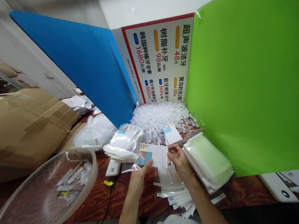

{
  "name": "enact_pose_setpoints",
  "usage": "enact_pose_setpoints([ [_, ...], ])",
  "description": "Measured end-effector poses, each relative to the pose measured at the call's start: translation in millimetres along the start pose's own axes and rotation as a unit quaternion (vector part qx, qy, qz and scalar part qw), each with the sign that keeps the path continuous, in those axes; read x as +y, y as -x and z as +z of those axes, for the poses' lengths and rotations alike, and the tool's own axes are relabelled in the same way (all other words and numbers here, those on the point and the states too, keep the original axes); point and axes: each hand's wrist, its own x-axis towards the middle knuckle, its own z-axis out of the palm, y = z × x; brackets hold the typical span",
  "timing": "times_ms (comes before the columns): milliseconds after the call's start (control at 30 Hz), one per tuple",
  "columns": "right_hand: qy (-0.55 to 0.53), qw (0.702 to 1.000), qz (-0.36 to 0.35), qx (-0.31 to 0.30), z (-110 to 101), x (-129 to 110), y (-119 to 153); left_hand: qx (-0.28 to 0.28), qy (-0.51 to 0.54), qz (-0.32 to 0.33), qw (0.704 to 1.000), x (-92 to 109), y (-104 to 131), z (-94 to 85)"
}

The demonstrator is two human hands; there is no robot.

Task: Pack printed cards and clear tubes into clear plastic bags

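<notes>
My left hand grips the lower left of a printed card, thumb on its blue picture. At the card's right edge, my right hand has its fingers pinched together; whether they hold the card or its clear wrapping is too small to tell. A thin translucent tube lies upright across the card. Just behind are a small stack of cards and a heap of white plastic tubes. Packed cards in clear bags lie left of my hands, and a stack of clear bags lies to the right.
Blue, printed and green boards stand around the heap. A clear round bin with scraps is at left, beside a cardboard box. White strips lie near the table's front edge. A cable runs from a white device.
</notes>
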Motion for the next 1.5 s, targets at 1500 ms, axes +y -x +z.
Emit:
enact_pose_setpoints([
  [1500, 0.647, 0.714, -0.181, 0.197, -19.1, -17.1, -65.0, -0.076, -0.530, 0.091, 0.839, -31.9, -2.7, 6.9],
])
